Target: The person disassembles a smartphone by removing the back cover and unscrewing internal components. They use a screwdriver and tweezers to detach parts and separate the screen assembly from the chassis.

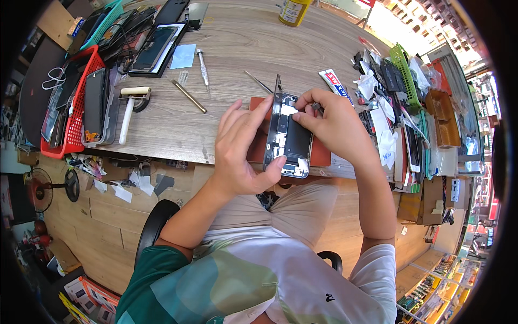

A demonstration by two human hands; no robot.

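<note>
Holding the raised panel (274, 127) steady and working lightly should suit the phone (298, 139), poised over the reddish mat (320, 154) by the worktop (243, 46)'s near edge. The left hand (236, 148) clamps it between fingers and thumb; the right hand (337, 123) curls fingertips at its upper end, but I cannot tell what they grip.

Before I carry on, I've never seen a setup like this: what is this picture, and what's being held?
There is no machine here, just a person's bare hands. A wide fisheye camera on the head looks down, so straight edges bend. The left hand holds an opened phone, its panel standing up. The right hand bends its fingers over the phone's inside; whether it grips something is unclear. Beneath lies a reddish-brown mat on the wooden table. A brass-coloured tool, a white-handled roller and a red basket are leftward.
</note>
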